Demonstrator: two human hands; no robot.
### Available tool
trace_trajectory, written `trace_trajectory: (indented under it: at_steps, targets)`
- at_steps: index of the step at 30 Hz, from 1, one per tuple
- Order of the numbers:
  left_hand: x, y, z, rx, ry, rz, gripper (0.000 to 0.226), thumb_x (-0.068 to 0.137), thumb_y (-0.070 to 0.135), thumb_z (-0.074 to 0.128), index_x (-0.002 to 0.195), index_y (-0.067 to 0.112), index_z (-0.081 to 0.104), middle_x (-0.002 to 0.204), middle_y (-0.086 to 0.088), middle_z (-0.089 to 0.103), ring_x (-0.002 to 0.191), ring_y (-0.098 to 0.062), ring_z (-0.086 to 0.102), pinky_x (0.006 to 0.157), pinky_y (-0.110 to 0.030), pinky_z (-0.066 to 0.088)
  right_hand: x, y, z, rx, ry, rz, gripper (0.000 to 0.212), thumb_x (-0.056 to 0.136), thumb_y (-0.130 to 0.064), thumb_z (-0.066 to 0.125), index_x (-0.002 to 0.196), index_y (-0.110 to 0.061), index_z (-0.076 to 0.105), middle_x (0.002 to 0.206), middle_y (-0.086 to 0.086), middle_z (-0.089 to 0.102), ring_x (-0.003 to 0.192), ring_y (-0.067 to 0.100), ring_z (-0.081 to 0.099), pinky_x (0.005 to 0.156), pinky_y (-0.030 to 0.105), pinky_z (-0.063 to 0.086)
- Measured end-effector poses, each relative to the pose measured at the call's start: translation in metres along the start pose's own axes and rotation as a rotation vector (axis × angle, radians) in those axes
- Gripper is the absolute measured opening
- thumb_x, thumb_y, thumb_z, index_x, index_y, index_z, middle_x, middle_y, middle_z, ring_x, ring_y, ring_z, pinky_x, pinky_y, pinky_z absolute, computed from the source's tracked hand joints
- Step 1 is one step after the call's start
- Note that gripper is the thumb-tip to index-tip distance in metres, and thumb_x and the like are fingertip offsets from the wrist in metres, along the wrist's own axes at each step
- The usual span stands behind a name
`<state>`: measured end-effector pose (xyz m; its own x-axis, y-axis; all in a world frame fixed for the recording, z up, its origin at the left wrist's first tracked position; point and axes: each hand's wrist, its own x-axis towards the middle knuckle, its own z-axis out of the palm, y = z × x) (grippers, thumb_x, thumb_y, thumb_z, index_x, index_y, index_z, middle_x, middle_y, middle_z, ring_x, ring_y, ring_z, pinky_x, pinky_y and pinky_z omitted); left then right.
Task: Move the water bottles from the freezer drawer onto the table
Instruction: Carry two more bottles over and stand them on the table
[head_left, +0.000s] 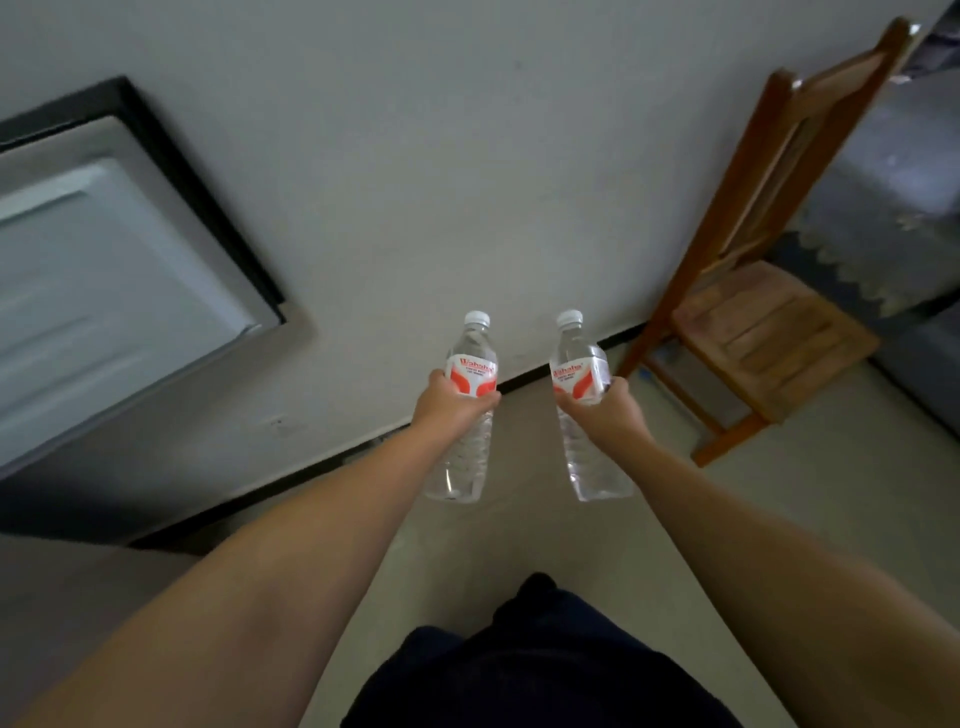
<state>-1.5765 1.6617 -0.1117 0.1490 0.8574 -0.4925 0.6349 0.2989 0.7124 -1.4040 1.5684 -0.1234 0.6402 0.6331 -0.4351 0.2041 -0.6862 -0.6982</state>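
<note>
I see my left hand (451, 402) with fingers wrapped around one water bottle (464, 415); my right hand (605, 410) grips a second bottle (584, 410), both upright above the floor (519, 519), just apart.

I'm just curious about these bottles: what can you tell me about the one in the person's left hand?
The left bottle is clear ribbed plastic with a white screw cap, still on, and a red and white label. It looks full of clear water. It is held roughly upright in the air above the floor; the left hand grips it around the middle, at the label's lower edge. Nothing else touches it.
</note>
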Motion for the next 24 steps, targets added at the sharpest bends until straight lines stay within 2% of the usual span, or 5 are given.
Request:
trace_trajectory:
  at_steps: [5, 10, 16, 21, 24]
  targets:
    - [0.012, 0.054, 0.052, 0.096, -0.098, 0.11, 0.063, 0.074, 0.034, 0.076, 0.124, 0.013, 0.044, 0.113, -0.005, 0.062, 0.091, -0.023, 0.059, 0.08, -0.031, 0.047, 0.019, 0.039, -0.054, 0.091, 0.103, 0.094, 0.074, 0.075, -0.056, 0.071, 0.128, -0.012, 0.042, 0.115, 0.005, 0.061, 0.1, 0.024, 0.063, 0.087, 0.041, 0.053]
    - [0.014, 0.101, 0.122, 0.239, -0.264, 0.241, 0.067, 0.075, 0.035, 0.077, 0.129, 0.011, 0.043, 0.119, -0.007, 0.059, 0.104, -0.025, 0.059, 0.084, -0.03, 0.044, 0.028, 0.078, -0.102, 0.212, 0.241, 0.243, 0.07, 0.081, -0.049, 0.07, 0.131, -0.012, 0.039, 0.109, 0.003, 0.056, 0.094, 0.021, 0.06, 0.076, 0.034, 0.05]
    - [0.019, 0.146, 0.211, 0.405, -0.507, 0.377, 0.072, 0.076, 0.035, 0.078, 0.132, 0.013, 0.039, 0.122, -0.006, 0.056, 0.106, -0.021, 0.057, 0.084, -0.032, 0.045, 0.042, 0.124, -0.154, 0.344, 0.395, 0.386, 0.068, 0.076, -0.047, 0.075, 0.124, -0.013, 0.042, 0.115, 0.008, 0.06, 0.098, 0.025, 0.064, 0.084, 0.042, 0.057]
    - [0.039, 0.196, 0.292, 0.566, -0.715, 0.515, 0.074, 0.076, 0.038, 0.077, 0.133, 0.015, 0.036, 0.123, -0.005, 0.056, 0.109, -0.021, 0.059, 0.081, -0.029, 0.05, 0.067, 0.155, -0.2, 0.437, 0.546, 0.489, 0.067, 0.076, -0.044, 0.076, 0.124, -0.011, 0.043, 0.112, 0.006, 0.061, 0.096, 0.021, 0.064, 0.079, 0.037, 0.057]
    - [0.05, 0.227, 0.326, 0.616, -0.764, 0.548, 0.075, 0.076, 0.04, 0.077, 0.133, 0.015, 0.036, 0.122, -0.005, 0.056, 0.108, -0.021, 0.059, 0.08, -0.031, 0.052, 0.08, 0.163, -0.22, 0.49, 0.59, 0.525, 0.066, 0.078, -0.043, 0.076, 0.124, -0.012, 0.041, 0.11, 0.004, 0.06, 0.09, 0.018, 0.061, 0.061, 0.025, 0.049]
